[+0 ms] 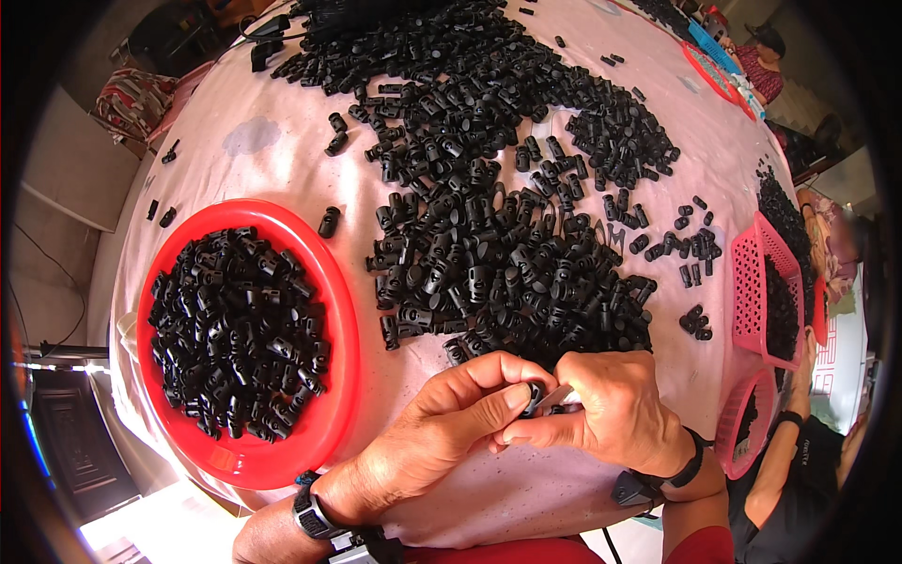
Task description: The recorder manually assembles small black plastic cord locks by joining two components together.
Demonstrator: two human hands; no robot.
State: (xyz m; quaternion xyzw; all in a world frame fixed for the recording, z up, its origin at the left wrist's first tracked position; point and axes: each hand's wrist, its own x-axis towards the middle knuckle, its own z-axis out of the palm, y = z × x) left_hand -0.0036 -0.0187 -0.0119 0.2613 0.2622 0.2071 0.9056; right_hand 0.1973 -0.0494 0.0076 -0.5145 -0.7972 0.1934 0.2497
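My left hand (451, 418) pinches a small black plastic cord lock (535, 399) between thumb and fingers. My right hand (611, 409) meets it at the near edge of the pile. Its thumb and fingers are closed on a thin pale blade-like piece (556, 397), which points at the cord lock; most of that piece is hidden in the fist. Just beyond both hands spreads a big heap of black cord locks (507, 273). To the left of my left hand, a round red basin (343, 376) holds many more of the same parts.
A pink patterned cloth (423, 508) covers the table. Loose black pieces (695, 246) lie at the right, beside a pink perforated basket (749, 291) and a round pink basket (728, 437). A person in black (813, 470) sits at the right edge; another person (759, 66) is farther back.
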